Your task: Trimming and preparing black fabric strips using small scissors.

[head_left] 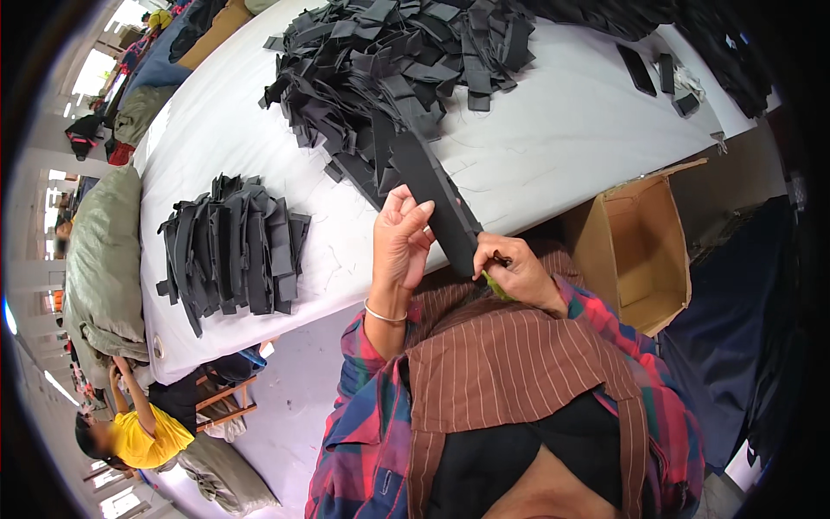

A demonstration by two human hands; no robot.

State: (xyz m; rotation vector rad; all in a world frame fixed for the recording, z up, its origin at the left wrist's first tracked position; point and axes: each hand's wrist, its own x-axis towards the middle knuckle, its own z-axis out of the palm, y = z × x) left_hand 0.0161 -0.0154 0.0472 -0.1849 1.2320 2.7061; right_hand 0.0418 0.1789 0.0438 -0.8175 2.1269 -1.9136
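A long dark-grey fabric strip slants above the table's near edge, its far end over the pile. My left hand pinches its left edge between thumb and fingers; a bangle circles that wrist. At the strip's near end, my right hand is closed, its fingers touching the cloth. A small thing with a dark loop and a yellow-green part shows at those fingers; its kind is mostly hidden. Beyond my hands lies a large loose heap of dark fabric strips. To the left, a stack of similar strips lies in rows.
The white-covered table carries a phone and a small dark object at the far right. An open cardboard box stands right of me. A stuffed sack and a person in yellow are at the left.
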